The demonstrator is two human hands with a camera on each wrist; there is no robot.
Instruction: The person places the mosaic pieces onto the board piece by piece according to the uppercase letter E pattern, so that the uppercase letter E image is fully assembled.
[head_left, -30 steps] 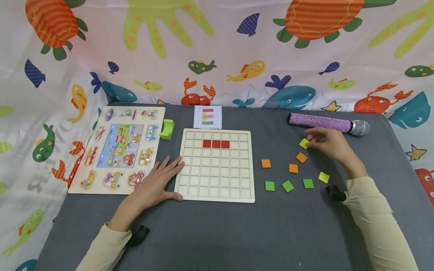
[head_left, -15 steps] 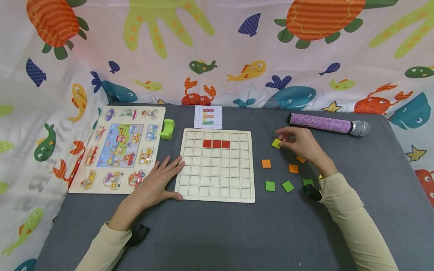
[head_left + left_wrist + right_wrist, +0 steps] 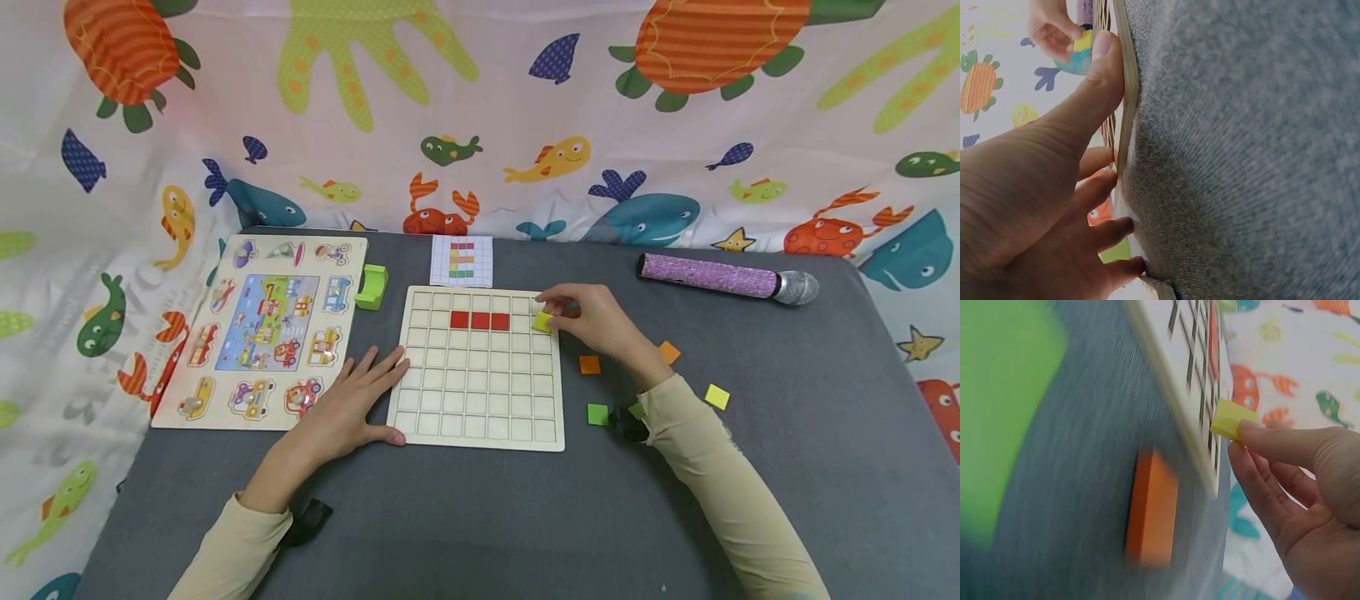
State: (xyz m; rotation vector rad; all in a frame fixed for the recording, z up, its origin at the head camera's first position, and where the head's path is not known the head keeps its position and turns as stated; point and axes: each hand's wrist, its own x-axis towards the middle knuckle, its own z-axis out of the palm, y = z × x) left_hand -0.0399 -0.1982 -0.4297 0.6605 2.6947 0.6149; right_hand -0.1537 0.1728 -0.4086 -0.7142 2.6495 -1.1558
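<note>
My right hand (image 3: 596,321) pinches a yellow square tile (image 3: 542,322) between thumb and fingers, over the right edge of the wooden grid board (image 3: 474,400). In the right wrist view the yellow tile (image 3: 1230,419) shows tilted, in front of the board's slots. Three red tiles (image 3: 479,320) sit side by side in one row near the board's top. My left hand (image 3: 348,406) lies with spread fingers along the board's left edge, thumb at its lower corner. The left wrist view shows that thumb (image 3: 1094,81) on the board's rim.
Loose orange (image 3: 589,365), green (image 3: 597,414) and yellow tiles (image 3: 717,396) lie right of the board, some hidden by my right arm. A printed pattern card (image 3: 461,261) lies behind the board. A vehicle puzzle (image 3: 266,325), green block (image 3: 371,287) and purple microphone (image 3: 708,275) stand around.
My right hand has carried the yellow tile leftward from beside the microphone to over the board's right edge. The left hand has stayed in place.
</note>
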